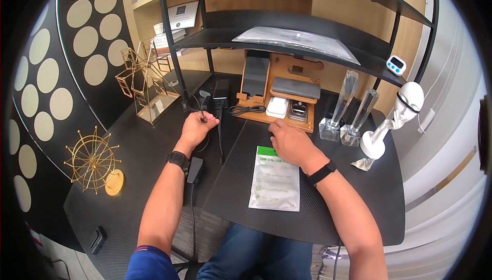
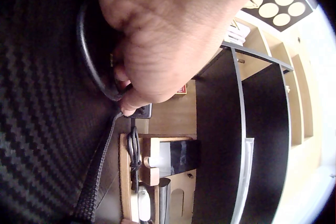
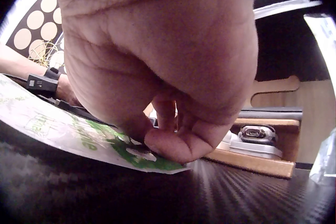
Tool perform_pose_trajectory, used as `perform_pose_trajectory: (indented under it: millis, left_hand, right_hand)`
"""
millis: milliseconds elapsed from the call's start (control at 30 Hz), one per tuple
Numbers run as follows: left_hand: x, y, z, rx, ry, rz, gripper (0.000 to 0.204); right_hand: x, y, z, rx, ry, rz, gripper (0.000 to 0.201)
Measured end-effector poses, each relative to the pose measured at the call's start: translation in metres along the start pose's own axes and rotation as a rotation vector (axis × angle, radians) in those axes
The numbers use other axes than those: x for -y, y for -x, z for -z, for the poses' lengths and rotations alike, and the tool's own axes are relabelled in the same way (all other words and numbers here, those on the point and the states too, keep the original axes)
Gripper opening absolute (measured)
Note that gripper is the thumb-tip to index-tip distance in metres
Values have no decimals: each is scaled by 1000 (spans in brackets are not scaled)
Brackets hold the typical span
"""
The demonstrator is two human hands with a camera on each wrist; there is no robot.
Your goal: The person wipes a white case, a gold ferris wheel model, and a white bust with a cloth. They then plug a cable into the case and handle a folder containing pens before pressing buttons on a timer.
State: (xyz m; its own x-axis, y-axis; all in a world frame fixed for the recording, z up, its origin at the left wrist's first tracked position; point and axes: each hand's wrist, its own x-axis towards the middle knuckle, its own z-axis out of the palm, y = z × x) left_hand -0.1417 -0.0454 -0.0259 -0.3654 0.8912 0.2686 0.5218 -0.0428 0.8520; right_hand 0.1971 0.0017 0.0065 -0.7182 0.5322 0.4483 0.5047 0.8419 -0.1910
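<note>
My left hand [image 1: 196, 130] pinches a thin black cable [image 2: 84, 40] between thumb and fingertips, over the dark desk. Right beside these fingers stands a black box-shaped charger [image 1: 221, 91] with cords at it. A braided black strand [image 2: 96, 171] runs from the fingertips across the left wrist view. My right hand [image 1: 294, 147] rests with loosely curled fingers over the top right corner of a white and green USB-C cable pouch [image 1: 274, 188]. The pouch lies flat on the desk. Its green top edge [image 3: 142, 155] passes beneath the right fingers, whose tips reach beyond it.
Behind the hands stands a wooden organiser [image 1: 303, 124] with a phone [image 1: 255, 75], a coiled cable [image 1: 247, 110] and a watch [image 1: 299, 109]. Crystal trophies [image 1: 344, 100] and a white head figure [image 1: 373, 144] stand right. A black adapter [image 1: 195, 170] lies by the left forearm.
</note>
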Motion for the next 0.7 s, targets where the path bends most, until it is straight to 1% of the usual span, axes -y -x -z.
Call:
perform_pose_trajectory:
  millis: [133, 267, 433, 500, 600, 700]
  left_hand:
    - [1, 1, 0, -10, 4, 9, 14]
    - [8, -5, -1, -14, -15, -18, 15]
    - [9, -4, -1, 5, -9, -8, 16]
    - [11, -5, -1, -32, 12, -25, 20]
    - [8, -4, -1, -9, -8, -12, 16]
    - [5, -2, -1, -6, -10, -16, 16]
  right_hand:
    - [2, 0, 1, 9, 6, -5, 20]
    - [1, -1, 1, 7, 29, -8, 19]
    - [1, 0, 1, 15, 17, -9, 20]
    - [1, 0, 0, 9, 18, -7, 20]
    - [1, -1, -1, 4, 21, -4, 20]
    - [0, 0, -1, 4, 21, -5, 20]
